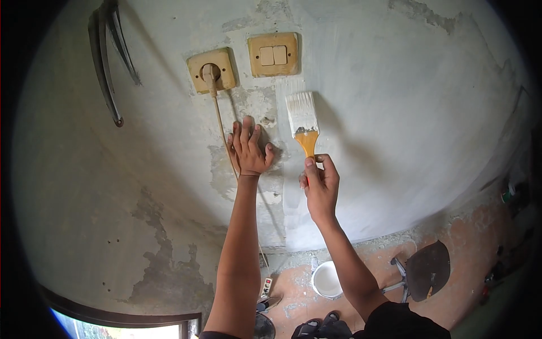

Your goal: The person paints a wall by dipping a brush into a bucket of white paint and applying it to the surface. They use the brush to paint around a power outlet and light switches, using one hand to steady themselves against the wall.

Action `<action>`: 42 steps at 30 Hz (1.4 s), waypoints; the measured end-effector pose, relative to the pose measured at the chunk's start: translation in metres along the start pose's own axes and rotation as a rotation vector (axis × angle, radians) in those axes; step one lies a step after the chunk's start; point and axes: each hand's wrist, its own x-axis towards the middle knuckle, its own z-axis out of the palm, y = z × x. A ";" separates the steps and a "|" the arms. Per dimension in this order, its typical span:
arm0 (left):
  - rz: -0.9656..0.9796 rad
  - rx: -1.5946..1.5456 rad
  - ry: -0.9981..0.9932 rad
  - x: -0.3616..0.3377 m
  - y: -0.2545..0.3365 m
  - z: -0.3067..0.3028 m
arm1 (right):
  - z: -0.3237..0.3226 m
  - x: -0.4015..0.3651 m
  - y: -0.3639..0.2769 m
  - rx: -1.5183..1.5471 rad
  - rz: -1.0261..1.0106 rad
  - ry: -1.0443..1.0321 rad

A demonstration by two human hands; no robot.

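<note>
My right hand (320,185) grips the orange handle of a wide paintbrush (303,120), whose white bristles press against the grey wall (406,113) just below a double light switch (274,54). My left hand (248,150) lies flat on the wall with fingers spread, beside a thin cord (223,133). That cord hangs from a plug in a wall socket (211,70). A band of fresh white paint runs down the wall under the brush.
A white paint bucket (327,279) stands on the floor by the wall, next to my feet. A dark stool or chair (426,271) sits to its right. A black curved object (107,62) hangs at upper left. Peeling patches mark the lower wall.
</note>
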 end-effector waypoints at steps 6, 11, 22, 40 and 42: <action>0.002 0.003 -0.007 -0.001 0.000 0.000 | 0.006 0.010 -0.013 0.010 -0.040 -0.012; -0.012 0.019 0.018 0.002 0.002 -0.001 | 0.015 0.022 -0.012 0.028 -0.045 0.000; -0.003 -0.014 0.019 0.001 0.000 0.001 | -0.006 -0.019 0.042 0.031 0.164 0.046; -0.008 -0.008 0.026 0.000 0.001 0.002 | -0.060 -0.102 0.128 -0.142 0.466 0.122; -0.001 0.003 0.024 0.000 0.000 0.001 | -0.058 -0.097 0.123 -0.174 0.451 0.125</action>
